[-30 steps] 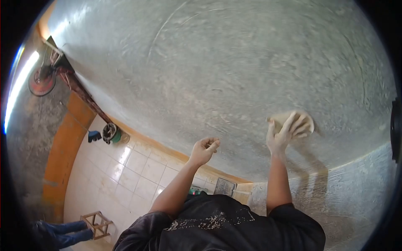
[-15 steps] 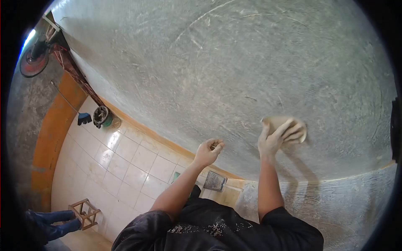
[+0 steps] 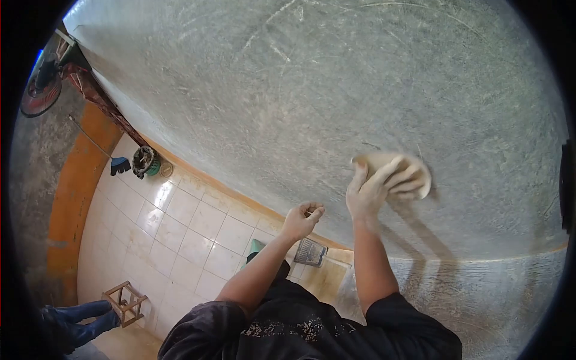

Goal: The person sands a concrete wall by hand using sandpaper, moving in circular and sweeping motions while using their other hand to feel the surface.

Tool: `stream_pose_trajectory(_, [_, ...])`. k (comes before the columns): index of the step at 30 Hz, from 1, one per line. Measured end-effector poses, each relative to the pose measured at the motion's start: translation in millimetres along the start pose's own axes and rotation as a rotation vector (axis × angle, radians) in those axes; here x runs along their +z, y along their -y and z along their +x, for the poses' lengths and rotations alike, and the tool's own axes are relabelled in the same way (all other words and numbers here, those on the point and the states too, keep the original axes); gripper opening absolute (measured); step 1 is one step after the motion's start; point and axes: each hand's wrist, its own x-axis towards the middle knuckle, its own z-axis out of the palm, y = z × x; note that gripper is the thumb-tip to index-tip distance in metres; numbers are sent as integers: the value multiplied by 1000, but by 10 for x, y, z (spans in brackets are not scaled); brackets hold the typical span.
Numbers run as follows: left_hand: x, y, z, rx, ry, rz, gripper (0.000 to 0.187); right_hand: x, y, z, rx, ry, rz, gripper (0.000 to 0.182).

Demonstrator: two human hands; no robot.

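A pale, flat, rounded pad (image 3: 422, 180) is pressed against the grey wall (image 3: 240, 108). My right hand (image 3: 379, 187) holds it, with the thumb near its left end and the fingers over its face. Both the pad and the hand are dusty and slightly blurred. Lower and to the left, in front of the wall's bottom edge, my left hand (image 3: 303, 220) is curled with thumb and fingers together. Whether anything small is inside it cannot be made out.
A grey dustpan (image 3: 310, 252) lies on the tiled floor (image 3: 186, 210) below my left hand. Further left are a basket (image 3: 146, 162), a broom (image 3: 120, 165), a fan (image 3: 42, 96), a wooden stool (image 3: 125, 303) and another person's legs (image 3: 84, 321).
My right hand and the pad have moved left and slightly up along the wall. My left hand stays curled and has shifted very little.
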Motion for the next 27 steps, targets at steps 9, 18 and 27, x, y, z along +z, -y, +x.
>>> stream_pose_trajectory(9, [-86, -1, -120, -56, 51, 40, 31, 554, -407, -856, -126, 107, -315, 84])
stream_pose_trajectory(18, [-37, 31, -79, 15, 25, 20, 32, 192, -243, -313, -74, 63, -141, 79])
stream_pose_trajectory(27, [-90, 152, -52, -17, 26, 41, 35, 123, 24, -188, -83, 109, -140, 81])
